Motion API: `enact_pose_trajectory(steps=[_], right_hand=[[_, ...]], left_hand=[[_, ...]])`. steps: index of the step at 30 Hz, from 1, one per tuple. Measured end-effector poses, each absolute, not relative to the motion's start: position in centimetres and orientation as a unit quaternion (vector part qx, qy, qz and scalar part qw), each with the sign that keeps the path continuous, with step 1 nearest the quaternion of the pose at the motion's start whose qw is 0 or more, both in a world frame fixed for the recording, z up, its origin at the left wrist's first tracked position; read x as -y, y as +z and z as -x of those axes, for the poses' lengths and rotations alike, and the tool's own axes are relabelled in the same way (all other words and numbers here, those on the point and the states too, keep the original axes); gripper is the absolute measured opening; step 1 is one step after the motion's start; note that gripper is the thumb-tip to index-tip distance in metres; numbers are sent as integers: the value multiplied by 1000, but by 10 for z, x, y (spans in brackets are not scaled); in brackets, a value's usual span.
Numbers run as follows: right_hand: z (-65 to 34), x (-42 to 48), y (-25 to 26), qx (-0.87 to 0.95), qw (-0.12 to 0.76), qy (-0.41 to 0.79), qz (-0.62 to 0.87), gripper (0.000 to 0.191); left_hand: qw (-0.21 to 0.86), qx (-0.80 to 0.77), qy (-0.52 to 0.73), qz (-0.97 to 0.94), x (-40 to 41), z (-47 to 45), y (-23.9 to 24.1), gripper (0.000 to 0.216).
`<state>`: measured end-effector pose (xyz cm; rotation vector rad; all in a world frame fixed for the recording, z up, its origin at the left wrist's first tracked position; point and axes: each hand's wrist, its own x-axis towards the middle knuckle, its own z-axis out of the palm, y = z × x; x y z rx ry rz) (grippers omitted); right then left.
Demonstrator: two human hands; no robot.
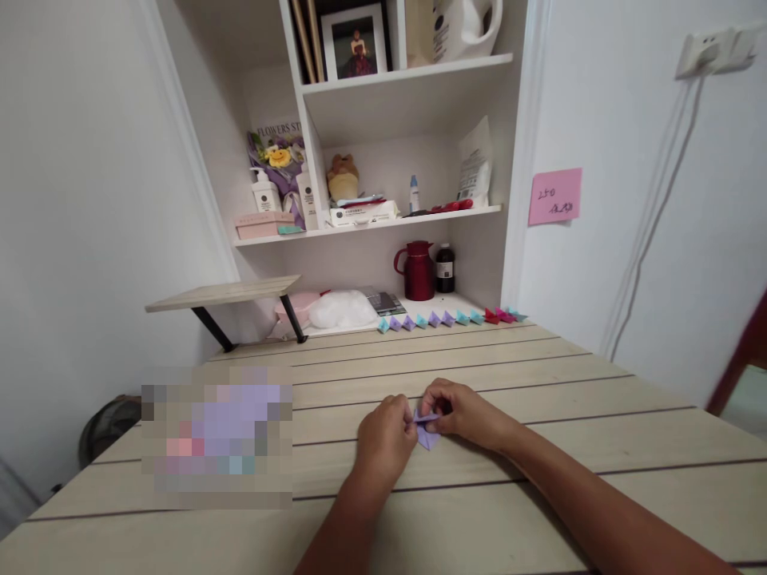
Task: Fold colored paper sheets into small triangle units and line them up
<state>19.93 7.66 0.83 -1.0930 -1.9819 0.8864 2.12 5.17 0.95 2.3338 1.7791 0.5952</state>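
Observation:
Between my two hands, just above or on the wooden table (311,527), is a small piece of folded purple origami paper (427,438). My left hand (387,431) has its fingers curled and pinches the paper's left edge. From the right, my right hand (461,411) grips the paper with thumb and fingers, the index finger bent over its top. The fingers hide part of the folds. Along the table's far edge runs a row of small folded paper pieces (435,319) in teal, purple, red and pink.
A pixelated patch (233,431) covers purple and pink items at the left. Behind it stands a small raised wooden shelf (228,294) on black legs. White shelving at the back holds a dark red jug (418,271), a dark bottle (445,269) and a white plastic bag (343,310).

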Motion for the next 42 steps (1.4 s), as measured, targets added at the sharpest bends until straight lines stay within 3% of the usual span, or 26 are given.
enact_pose_trajectory(steps=[6,12,17,19,22,24,27,32,36,42], right_hand=[[-208,-78,9,767,317,417,371,16],[-202,-77,8,807,319,317,382,21],[-202,-81,5,799,344,275,409,28],[-202,-83,3,795,347,279,411,28],[-203,-84,3,792,346,290,411,27],[-203,-84,4,794,342,289,412,27],[-202,-82,5,800,338,275,412,26],[-196,-78,8,801,353,277,397,26],[-191,-78,8,782,371,293,407,10],[-191,-80,10,670,418,448,420,24]], left_hand=[[91,-591,214,-772,-53,-14,7,11],[123,-568,249,-775,-54,-5,3,22],[273,-530,280,-753,-53,2,15,37],[312,-526,327,-721,-55,7,18,27],[260,-552,393,-688,-61,14,18,17],[233,-555,390,-697,-63,16,16,28],[212,-539,319,-750,-61,13,15,45],[159,-543,213,-797,-58,5,16,35],[239,-518,331,-752,-63,7,17,35],[341,-524,431,-651,-61,7,21,49]])
